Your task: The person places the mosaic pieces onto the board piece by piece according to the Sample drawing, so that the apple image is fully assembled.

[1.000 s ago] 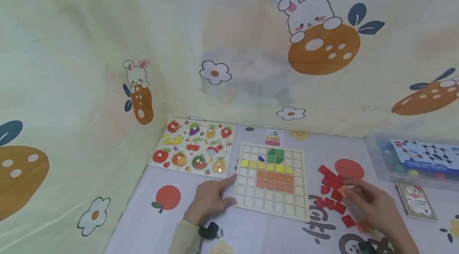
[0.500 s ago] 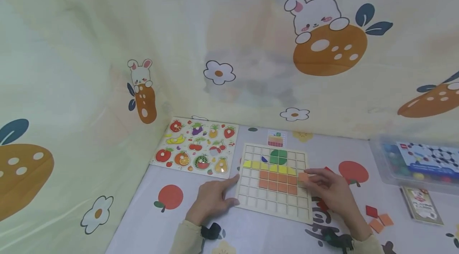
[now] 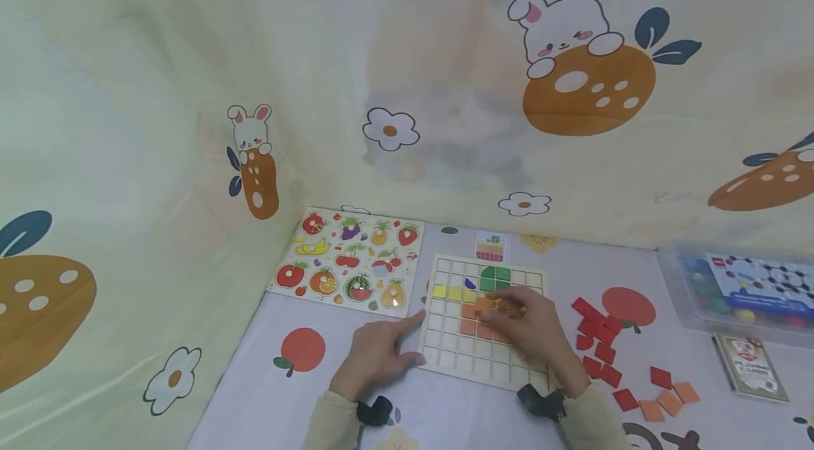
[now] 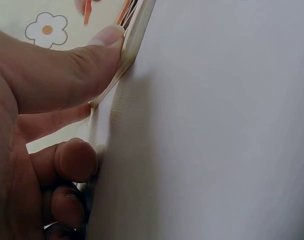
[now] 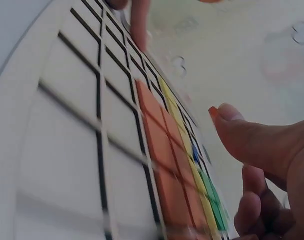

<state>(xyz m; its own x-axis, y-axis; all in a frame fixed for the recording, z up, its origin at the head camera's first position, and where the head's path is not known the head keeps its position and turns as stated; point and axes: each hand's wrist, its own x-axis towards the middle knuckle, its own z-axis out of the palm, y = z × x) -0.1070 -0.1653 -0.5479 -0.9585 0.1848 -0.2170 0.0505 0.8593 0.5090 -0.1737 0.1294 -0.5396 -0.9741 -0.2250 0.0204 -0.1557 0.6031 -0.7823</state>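
A wooden grid board (image 3: 458,354) lies on the table, with green, yellow and orange tiles in its upper rows. My left hand (image 3: 415,338) rests at the board's left edge, index finger stretched along it and thumb (image 4: 66,75) pressed against the rim (image 4: 136,35); its other fingers are curled. My right hand (image 3: 492,306) hovers over the board's middle and pinches an orange tile (image 3: 485,304) just above the orange rows (image 5: 162,150). In the right wrist view its thumb (image 5: 252,140) shows a sliver of orange at the tip.
Loose red tiles (image 3: 598,337) and a few orange ones (image 3: 668,404) lie right of the board. A fruit puzzle (image 3: 346,270) sits at the back left, a pattern card (image 3: 492,247) behind the board, a clear plastic box (image 3: 738,287) and a small booklet (image 3: 750,367) at the right.
My right hand picked an orange tile from the pile at the right and carried it leftward over the board's middle. The left hand stayed at the board's edge.
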